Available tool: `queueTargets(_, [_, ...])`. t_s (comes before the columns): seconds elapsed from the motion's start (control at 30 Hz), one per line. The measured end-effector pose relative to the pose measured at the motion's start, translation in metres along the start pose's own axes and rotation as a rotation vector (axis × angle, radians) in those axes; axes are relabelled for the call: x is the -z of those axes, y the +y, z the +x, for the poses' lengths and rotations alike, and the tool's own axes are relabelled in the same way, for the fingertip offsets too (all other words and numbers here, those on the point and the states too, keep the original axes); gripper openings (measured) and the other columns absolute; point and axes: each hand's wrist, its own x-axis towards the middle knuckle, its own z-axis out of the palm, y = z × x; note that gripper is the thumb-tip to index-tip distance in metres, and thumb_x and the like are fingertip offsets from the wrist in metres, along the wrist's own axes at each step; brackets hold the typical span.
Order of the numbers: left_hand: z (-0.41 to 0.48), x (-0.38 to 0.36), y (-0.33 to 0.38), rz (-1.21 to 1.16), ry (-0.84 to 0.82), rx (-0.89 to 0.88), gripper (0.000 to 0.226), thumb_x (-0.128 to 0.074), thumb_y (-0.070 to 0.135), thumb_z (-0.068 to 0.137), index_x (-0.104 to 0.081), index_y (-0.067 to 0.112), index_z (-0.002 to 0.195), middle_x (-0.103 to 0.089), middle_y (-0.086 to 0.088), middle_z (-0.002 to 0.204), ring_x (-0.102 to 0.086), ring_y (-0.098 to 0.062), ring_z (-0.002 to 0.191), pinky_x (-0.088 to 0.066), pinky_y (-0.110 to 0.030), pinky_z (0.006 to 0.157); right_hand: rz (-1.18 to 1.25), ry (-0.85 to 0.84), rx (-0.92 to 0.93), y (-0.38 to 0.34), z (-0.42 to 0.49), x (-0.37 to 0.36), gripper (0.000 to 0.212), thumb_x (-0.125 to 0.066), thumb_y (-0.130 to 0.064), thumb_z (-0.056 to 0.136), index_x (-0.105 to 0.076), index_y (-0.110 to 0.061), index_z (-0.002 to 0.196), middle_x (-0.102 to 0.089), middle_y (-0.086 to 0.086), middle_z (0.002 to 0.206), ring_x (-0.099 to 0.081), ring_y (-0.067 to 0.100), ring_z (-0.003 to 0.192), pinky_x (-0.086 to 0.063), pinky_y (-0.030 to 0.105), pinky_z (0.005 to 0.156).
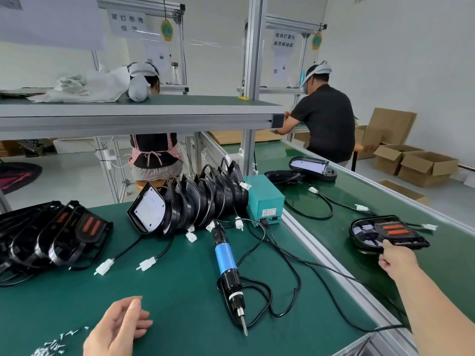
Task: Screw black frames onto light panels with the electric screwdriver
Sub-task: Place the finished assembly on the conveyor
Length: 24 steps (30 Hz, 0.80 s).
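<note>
Framed panel point(385, 231): lies flat on the green conveyor belt point(334, 227), right of frame, orange reflectors up. Judged light and stiff, moulded plastic. The gloss suggests it is slippery, and the pale face likely scratches. Its white plug point(429, 226) trails toward the far right and may drag or snag on a lift. Best hold: the black rim, not the face.

Right hand point(397, 259): arm stretched across, thumb at the near rim. The fingers curl underneath, and I cannot tell whether they clamp it.

Aluminium rail point(321, 253) runs between belt and table, so the unit must clear it. Black cords point(299, 281) cross the rail: snag risk.

Electric screwdriver point(226, 263): lying at centre, bit toward the lower edge, unheld.

Left hand point(118, 327): lower centre, fingers loose, holding nothing.

Screws point(54, 343): lower left.

Bare mat between left hand and screwdriver gives working room. Light panels point(185, 209) on edge and black frames point(51, 235) crowd the far side.
</note>
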Motion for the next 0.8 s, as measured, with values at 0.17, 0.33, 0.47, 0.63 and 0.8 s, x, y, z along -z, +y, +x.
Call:
queueTargets(0.17, [-0.002, -0.001, 0.002, 0.005, 0.002, -0.011, 0.018, -0.057, 0.012, 0.100, -0.073, 0.010, 0.092, -0.075, -0.011, 0.076, -0.075, -0.031, 0.077, -0.056, -0.044, 0.063, 0.309, -0.081, -0.107, 0.005, -0.028, -0.012, 0.027, -0.046, -0.006, 0.105, -0.052, 0.001, 0.131, -0.053, 0.009, 0.149, -0.063, 0.018, 0.121, -0.058, 0.015, 0.072])
queueTargets(0.33, [-0.003, 0.000, 0.003, -0.020, 0.016, -0.012, 0.018, -0.058, 0.011, 0.100, -0.073, 0.007, 0.091, -0.074, -0.013, 0.074, -0.074, -0.031, 0.075, -0.057, -0.042, 0.064, 0.198, -0.096, -0.004, 0.015, -0.057, -0.030, 0.049, -0.057, -0.004, 0.099, -0.041, 0.000, 0.145, -0.059, 0.014, 0.116, -0.060, 0.023, 0.102, -0.041, 0.022, 0.060])
queueTargets(0.47, [-0.001, 0.000, 0.000, -0.030, 0.020, 0.007, 0.017, -0.058, 0.011, 0.100, -0.073, 0.008, 0.092, -0.074, -0.013, 0.074, -0.074, -0.032, 0.076, -0.057, -0.042, 0.064, -0.161, -0.071, 0.142, 0.023, -0.086, -0.056, 0.041, -0.056, -0.002, 0.093, -0.046, 0.009, 0.131, -0.048, 0.018, 0.115, -0.044, 0.027, 0.092, -0.044, 0.037, 0.079])
queueTargets(0.63, [0.000, 0.001, -0.003, -0.020, 0.024, 0.006, 0.017, -0.058, 0.012, 0.100, -0.073, 0.010, 0.092, -0.075, -0.008, 0.072, -0.075, -0.026, 0.069, -0.058, -0.040, 0.063, -0.304, -0.248, 0.372, 0.041, -0.152, -0.082, 0.045, -0.052, -0.002, 0.097, -0.040, 0.003, 0.141, -0.039, 0.016, 0.151, -0.045, 0.032, 0.126, -0.035, 0.041, 0.108])
queueTargets(0.8, [0.000, -0.001, -0.004, -0.030, 0.030, -0.010, 0.016, -0.059, 0.011, 0.099, -0.073, 0.010, 0.090, -0.074, -0.008, 0.072, -0.073, -0.024, 0.065, -0.059, -0.036, 0.062, -0.559, -0.513, 0.597, 0.070, -0.192, -0.088, 0.050, -0.052, -0.016, 0.105, -0.044, -0.015, 0.153, -0.044, 0.003, 0.157, -0.042, 0.024, 0.143, -0.033, 0.040, 0.119])
